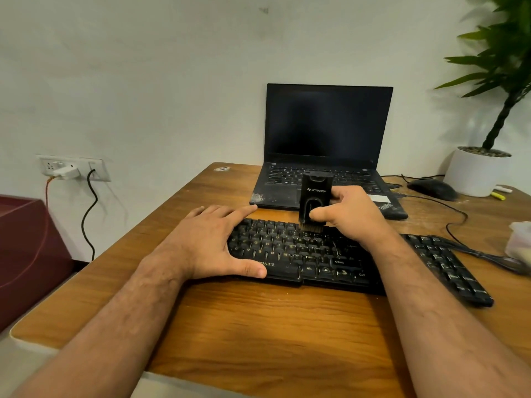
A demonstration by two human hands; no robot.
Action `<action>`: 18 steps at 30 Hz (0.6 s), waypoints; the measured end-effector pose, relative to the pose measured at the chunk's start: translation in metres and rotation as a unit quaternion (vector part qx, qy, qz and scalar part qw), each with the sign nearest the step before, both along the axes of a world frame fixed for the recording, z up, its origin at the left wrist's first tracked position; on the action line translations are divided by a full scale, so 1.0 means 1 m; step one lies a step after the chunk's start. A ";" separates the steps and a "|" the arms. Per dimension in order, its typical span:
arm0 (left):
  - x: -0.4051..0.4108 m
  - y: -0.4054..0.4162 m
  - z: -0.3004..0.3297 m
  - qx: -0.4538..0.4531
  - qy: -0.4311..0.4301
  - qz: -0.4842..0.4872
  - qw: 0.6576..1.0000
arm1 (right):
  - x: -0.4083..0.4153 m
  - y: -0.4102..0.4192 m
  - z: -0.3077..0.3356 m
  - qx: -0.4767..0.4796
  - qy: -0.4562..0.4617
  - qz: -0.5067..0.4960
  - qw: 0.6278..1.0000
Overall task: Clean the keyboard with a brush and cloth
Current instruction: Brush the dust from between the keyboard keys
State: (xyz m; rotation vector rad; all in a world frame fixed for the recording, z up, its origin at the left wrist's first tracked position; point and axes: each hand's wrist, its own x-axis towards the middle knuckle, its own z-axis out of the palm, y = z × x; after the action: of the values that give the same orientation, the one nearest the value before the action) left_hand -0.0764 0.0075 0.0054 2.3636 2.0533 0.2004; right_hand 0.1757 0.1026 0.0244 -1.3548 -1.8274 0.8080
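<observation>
A black keyboard (pixel 310 254) lies across the wooden desk (pixel 258 326). My right hand (pixel 353 216) grips a black brush (pixel 314 201) upright, thumb on its front, with the bristles down on the upper key rows near the middle. My left hand (pixel 212 239) lies flat on the keyboard's left end, fingers spread, thumb along the front edge. A pale cloth-like thing (pixel 520 239) shows at the right edge, partly cut off.
An open black laptop (pixel 327 156) stands just behind the keyboard. A black mouse (pixel 432 189) and a white plant pot (pixel 477 173) sit at the back right, with cables (pixel 457 222) running across. A dark red box (pixel 26 248) stands left of the desk.
</observation>
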 end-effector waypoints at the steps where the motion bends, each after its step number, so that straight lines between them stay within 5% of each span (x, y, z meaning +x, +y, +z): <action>1: 0.000 0.000 0.000 -0.001 -0.006 0.000 1.000 | -0.001 0.000 -0.002 0.006 -0.006 -0.010 1.000; 18: 0.003 -0.003 0.004 -0.021 -0.044 0.015 0.999 | -0.030 -0.007 -0.008 0.039 -0.001 -0.001 0.999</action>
State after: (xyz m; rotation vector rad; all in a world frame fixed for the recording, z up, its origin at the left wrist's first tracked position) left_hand -0.0739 0.0046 0.0096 2.2581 2.0333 0.2544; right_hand 0.1454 0.0958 0.0160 -1.3075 -1.8393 0.7265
